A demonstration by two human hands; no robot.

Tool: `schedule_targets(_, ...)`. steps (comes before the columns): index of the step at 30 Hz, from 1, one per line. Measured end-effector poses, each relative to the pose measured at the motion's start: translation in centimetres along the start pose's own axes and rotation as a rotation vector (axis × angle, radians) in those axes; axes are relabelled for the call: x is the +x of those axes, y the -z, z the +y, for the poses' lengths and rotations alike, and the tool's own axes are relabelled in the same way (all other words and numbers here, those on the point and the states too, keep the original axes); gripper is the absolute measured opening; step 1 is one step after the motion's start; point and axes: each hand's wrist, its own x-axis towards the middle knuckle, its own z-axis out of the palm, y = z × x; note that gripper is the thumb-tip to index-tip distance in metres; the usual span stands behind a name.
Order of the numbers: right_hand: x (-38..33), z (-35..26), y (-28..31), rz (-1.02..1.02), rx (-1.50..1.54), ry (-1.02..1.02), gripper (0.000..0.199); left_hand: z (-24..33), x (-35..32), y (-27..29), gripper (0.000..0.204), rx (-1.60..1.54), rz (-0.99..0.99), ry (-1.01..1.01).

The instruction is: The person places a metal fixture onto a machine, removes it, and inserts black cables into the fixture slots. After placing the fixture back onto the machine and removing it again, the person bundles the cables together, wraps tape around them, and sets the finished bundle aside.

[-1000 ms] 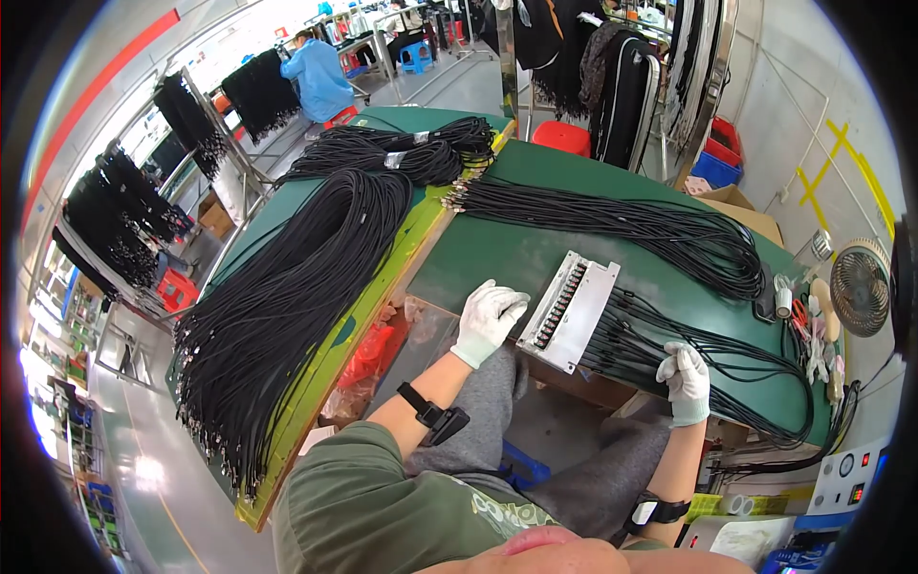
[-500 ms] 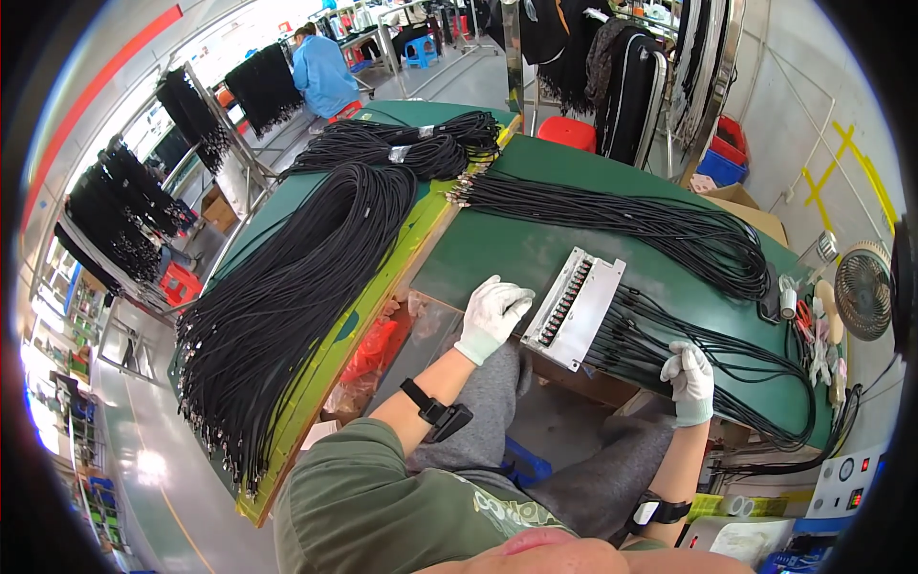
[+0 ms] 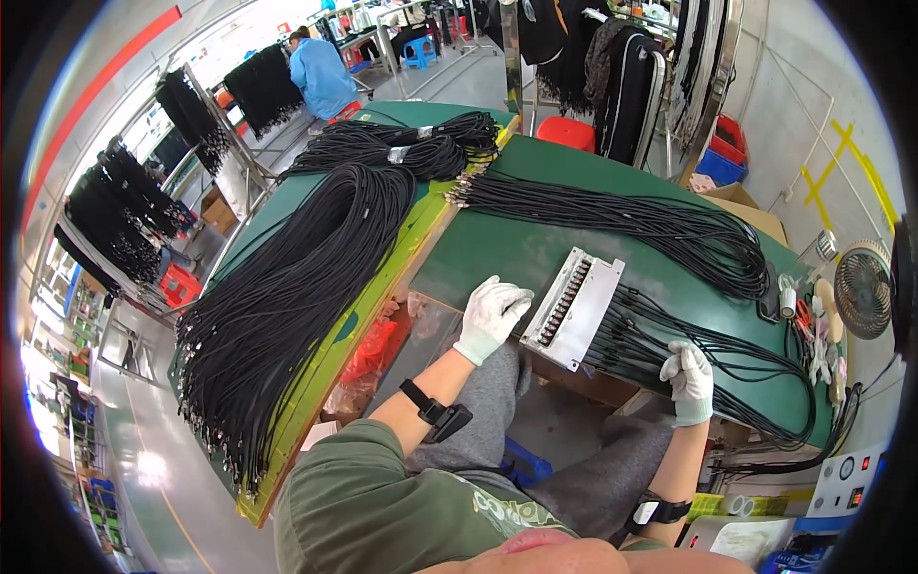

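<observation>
While the whole view has slid a touch rightward since a second ago, my hands have barely changed place against the things around them. The silver metal block, with its row of slots along one side, sits tilted at the near edge of the green counter, just as it did then. My left hand, in a white glove, remains just beside its left end, fingers loosely curled toward it; I cannot tell whether their tips meet. My right hand, gloved too, has stayed by the black cables that run rightward from the block, its fingers bent inward; whether they pinch a cable, I cannot tell. Behind the block, the long cable bundle lies unchanged, and so does the big cable heap to my left, beyond the yellow strip. Compared with half a second ago, I see practically no difference.
</observation>
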Motion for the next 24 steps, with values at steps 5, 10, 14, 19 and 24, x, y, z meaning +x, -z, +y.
schedule_targets(5,-0.1,0.0,0.0,0.035,-0.027,-0.004,0.030,0.1,0.1,0.2,0.016,-0.019,-0.024,0.009)
schedule_targets(10,-0.1,-0.2,-0.3,0.028,-0.021,-0.007,0.030,0.7,0.4,0.8,0.018,-0.030,-0.054,0.028)
schedule_targets(14,-0.3,-1.0,-1.5,-0.021,0.005,0.031,0.032,0.5,0.4,1.1,0.018,-0.055,-0.117,0.072)
schedule_targets(19,-0.5,-1.9,-3.3,0.009,-0.176,0.035,0.031,-0.3,0.0,0.5,0.015,0.000,-0.040,0.026)
schedule_targets(24,-0.5,-1.7,-3.1,-0.023,-0.083,-0.003,0.031,-0.7,0.3,1.0,0.022,-0.173,-0.222,0.164)
